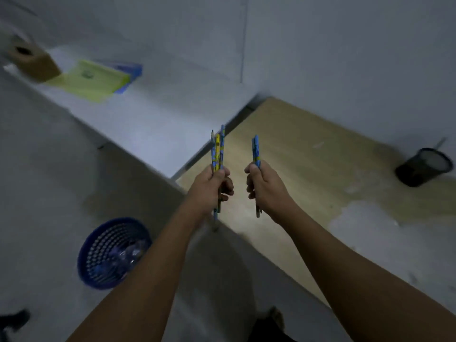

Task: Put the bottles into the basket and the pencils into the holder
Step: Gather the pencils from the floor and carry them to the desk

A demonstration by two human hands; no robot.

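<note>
My left hand [211, 187] is shut on a bundle of blue and yellow pencils [217, 149], held upright above the near corner of the wooden table [308, 174]. My right hand [262, 187] grips one or two blue pencils [256, 150], also upright, a short gap to the right. A black mesh pencil holder [423, 167] stands at the table's far right; one thin stick pokes out of it. On the floor at lower left sits a blue slotted basket [113, 253] with clear plastic bottles [128, 255] inside.
A white desk [148, 124] runs along the left, touching the wooden table. On it lie a yellow folder [91, 81] over a blue one and a brown cardboard box [33, 62]. White walls close the back. A dark object [14, 319] lies on the floor at bottom left.
</note>
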